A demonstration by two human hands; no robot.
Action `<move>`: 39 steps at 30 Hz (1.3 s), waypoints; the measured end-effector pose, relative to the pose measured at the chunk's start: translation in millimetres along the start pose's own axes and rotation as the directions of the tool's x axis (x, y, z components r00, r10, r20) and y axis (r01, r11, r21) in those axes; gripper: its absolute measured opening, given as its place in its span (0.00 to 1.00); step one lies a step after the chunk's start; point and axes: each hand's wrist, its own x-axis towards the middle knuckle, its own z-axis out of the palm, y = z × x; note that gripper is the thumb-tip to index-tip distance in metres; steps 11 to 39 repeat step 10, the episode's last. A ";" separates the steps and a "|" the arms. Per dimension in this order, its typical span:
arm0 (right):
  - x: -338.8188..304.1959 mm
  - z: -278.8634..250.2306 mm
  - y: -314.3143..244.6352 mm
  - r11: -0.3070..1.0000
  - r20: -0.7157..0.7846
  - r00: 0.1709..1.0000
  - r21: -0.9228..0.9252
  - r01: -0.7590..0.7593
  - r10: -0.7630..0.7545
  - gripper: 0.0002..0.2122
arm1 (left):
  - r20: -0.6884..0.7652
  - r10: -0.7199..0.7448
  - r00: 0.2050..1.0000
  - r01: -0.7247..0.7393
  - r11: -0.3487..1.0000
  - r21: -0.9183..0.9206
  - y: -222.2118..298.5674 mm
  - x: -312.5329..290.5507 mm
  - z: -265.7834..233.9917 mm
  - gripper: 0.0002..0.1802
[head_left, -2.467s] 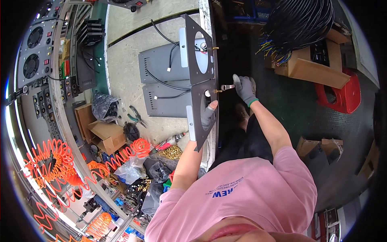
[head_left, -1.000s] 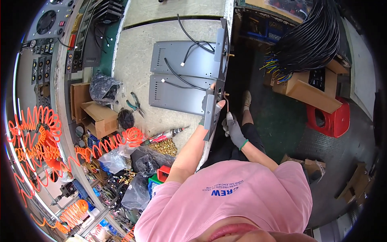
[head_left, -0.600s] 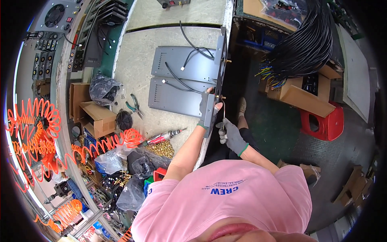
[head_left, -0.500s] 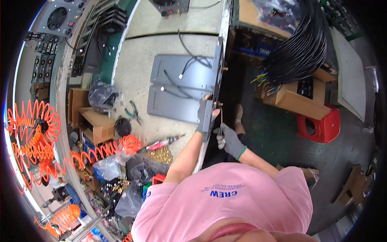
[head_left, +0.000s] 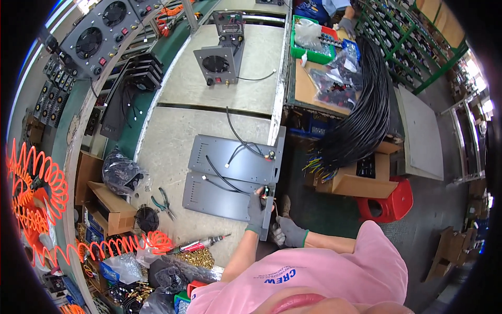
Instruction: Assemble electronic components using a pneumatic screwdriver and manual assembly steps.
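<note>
— Holding the nearer grey metal panel (head_left: 222,196) at its front lip, is it?
— Yes; left hand (head_left: 256,209) clamped on that lip, right hand (head_left: 290,234) curled under it, grip unclear. Cables already run across both it and the second panel (head_left: 232,159) just behind.
— Obstacles?
— Pliers (head_left: 163,201) and screwdriver (head_left: 201,244) lie beside the nearer panel, apart from it.

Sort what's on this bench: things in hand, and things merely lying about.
In hand: left hand gripping the grey sheet-metal panel with black wires; right hand at its edge plate.

Lying about: green-handled pliers, red-handled screwdriver, orange coiled hose, brass screws, cardboard box.
</note>
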 end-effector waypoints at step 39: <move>-18.0 15.5 -19.2 0.993 -0.071 0.993 -0.059 -0.103 0.099 0.17 | -0.006 0.003 1.000 -0.003 1.000 -0.018 -10.8 -3.2 -1.2 0.48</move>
